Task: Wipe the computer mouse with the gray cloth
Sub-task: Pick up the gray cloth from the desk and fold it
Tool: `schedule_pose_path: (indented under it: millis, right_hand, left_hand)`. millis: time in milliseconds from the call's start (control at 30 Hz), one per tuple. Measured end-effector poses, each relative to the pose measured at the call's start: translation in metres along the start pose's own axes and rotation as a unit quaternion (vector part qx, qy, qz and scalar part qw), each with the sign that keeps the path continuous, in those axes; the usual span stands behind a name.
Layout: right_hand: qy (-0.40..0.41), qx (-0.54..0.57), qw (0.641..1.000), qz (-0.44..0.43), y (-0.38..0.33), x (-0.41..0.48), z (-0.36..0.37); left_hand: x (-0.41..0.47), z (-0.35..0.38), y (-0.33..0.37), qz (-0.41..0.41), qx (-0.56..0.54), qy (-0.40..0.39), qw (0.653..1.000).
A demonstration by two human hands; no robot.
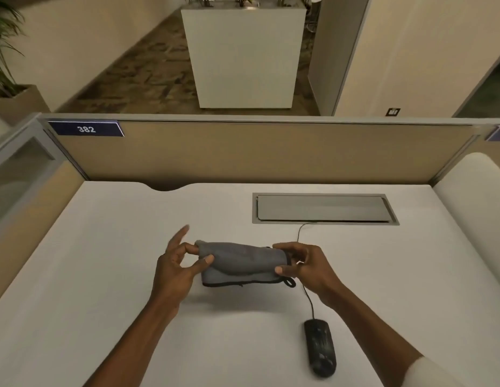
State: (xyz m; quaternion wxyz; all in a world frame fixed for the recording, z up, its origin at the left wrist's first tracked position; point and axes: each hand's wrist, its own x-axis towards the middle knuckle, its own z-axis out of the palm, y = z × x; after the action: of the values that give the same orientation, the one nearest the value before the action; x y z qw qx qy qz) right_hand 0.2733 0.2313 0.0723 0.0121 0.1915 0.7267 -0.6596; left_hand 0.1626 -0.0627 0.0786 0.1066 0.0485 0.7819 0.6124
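Gray cloth folded, held mid-tabletop btwn both hands. Left hand pinches its 9 o'clock end, index finger spread up. Right hand pinches 3 o'clock end. Black mouse lies w/ cable at 5 o'clock, apart from cloth.

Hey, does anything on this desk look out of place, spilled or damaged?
Nothing stands out. Both hands hold the gray cloth over the desk, and the computer mouse lies intact nearby, its cable running to the closed hatch.
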Motion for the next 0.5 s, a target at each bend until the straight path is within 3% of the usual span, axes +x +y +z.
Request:
schedule_pose_path:
  millis: [67,167,333,500]
  right_hand:
    - [0.006,-0.012,1.000,-0.003,-0.002,-0.035,-0.006]
    - [0.020,0.005,1.000,-0.006,0.001,-0.084,-0.015]
    - [-0.004,0.149,0.986,0.073,0.027,-0.144,-0.013]
    - [-0.061,0.301,0.938,0.161,0.047,-0.173,0.009]
  left_hand:
    - [-0.025,0.001,0.006,0.012,-0.042,-0.057,0.997]
    - [-0.064,0.006,0.019,0.007,-0.088,-0.058,0.994]
    - [-0.117,0.014,0.038,0.046,-0.143,-0.108,0.983]
    - [-0.144,0.011,0.054,0.064,-0.130,-0.179,0.973]
